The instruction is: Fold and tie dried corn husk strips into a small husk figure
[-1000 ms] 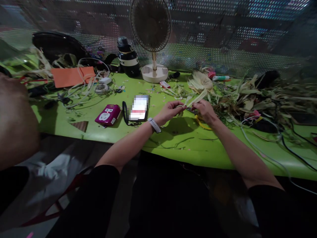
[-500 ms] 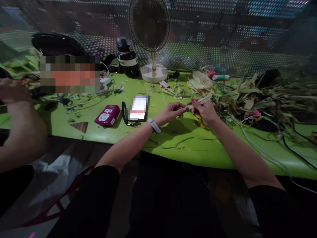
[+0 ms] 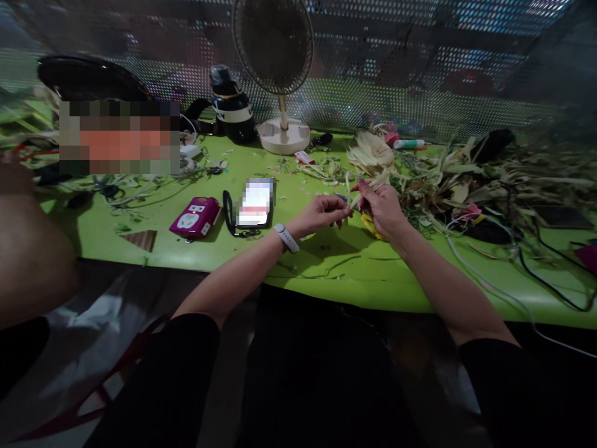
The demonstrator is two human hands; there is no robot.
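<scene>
My left hand (image 3: pixel 319 214), with a pale band on its wrist, pinches one end of a pale green corn husk strip (image 3: pixel 351 198) above the table. Opposite it, my right hand (image 3: pixel 383 208) closes its thumb and fingers on the same strip, which now looks bent or split between the two hands. Below my right hand are yellow handles (image 3: pixel 372 228), probably of scissors; a dark blade tip shows near the left fingers. Whether the right hand touches them I cannot tell.
On the green table (image 3: pixel 321 289) are a phone (image 3: pixel 254 202), a magenta power socket (image 3: pixel 194 218), a fan (image 3: pixel 283 134) and a black bottle (image 3: pixel 233 112). Husks and leaves (image 3: pixel 429 186) heap at right, beside cables (image 3: pixel 494 283). Another person's arm (image 3: pixel 35 249) rests at left.
The husk strip was straight and stretched toward the upper right; now it is bent or split between my fingers. The whole view has shifted slightly, moving things left.
</scene>
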